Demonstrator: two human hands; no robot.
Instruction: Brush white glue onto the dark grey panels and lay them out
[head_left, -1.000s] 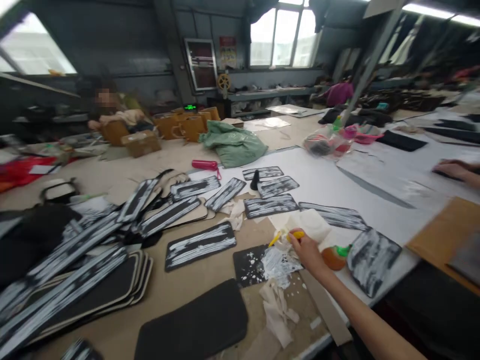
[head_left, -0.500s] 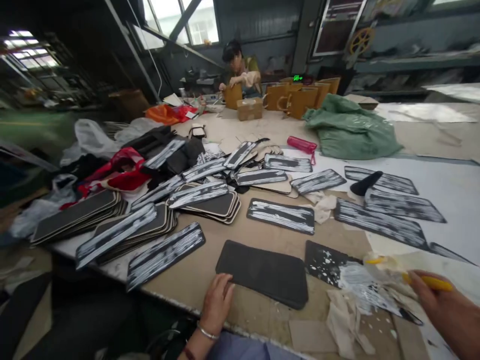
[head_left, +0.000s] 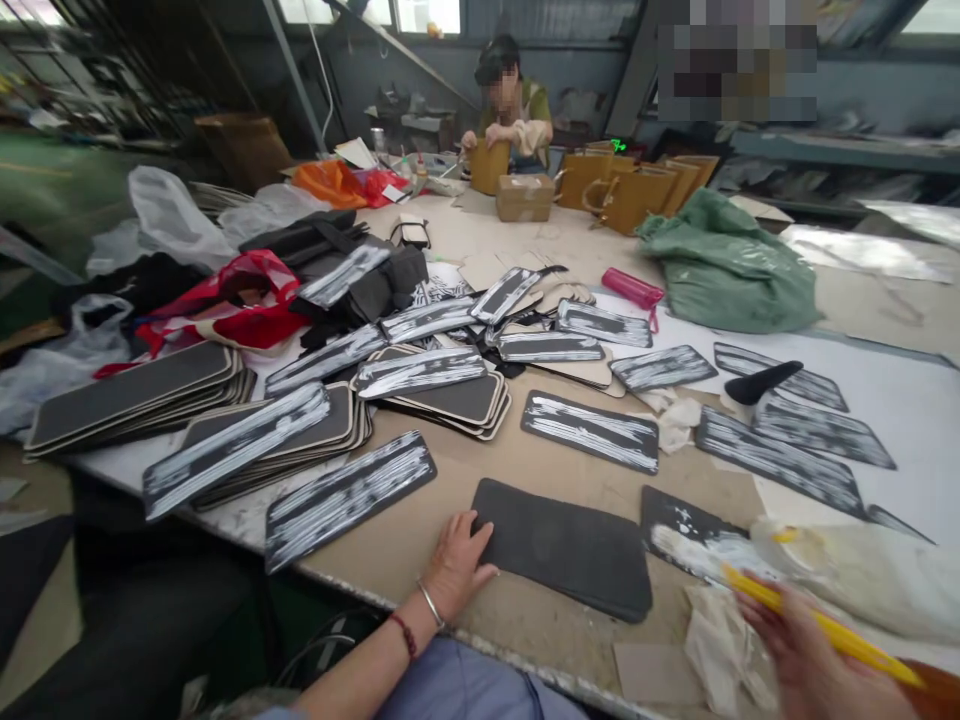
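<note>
My left hand, a bangle and a beaded bracelet on its wrist, rests with fingers spread at the left edge of a plain black panel with rounded corners. At the lower right, my right hand is closed around a brush with a yellow handle. The brush's pale end reaches over a smaller black panel smeared with white paste, just right of the plain one. Motion blurs the brush tip. A crumpled cloth lies beside my right hand, and a whitish bag is behind it.
Black panels streaked with white, such as one, lie across the table, some on panel stacks. Farther back are a green bag, a pink pouch and a carton. Opposite, a person handles a tan piece.
My right hand has moved left with the brush, whose handle now points up-left. My left hand's fingers have spread farther at the plain panel's edge. The view has tilted downward.
</note>
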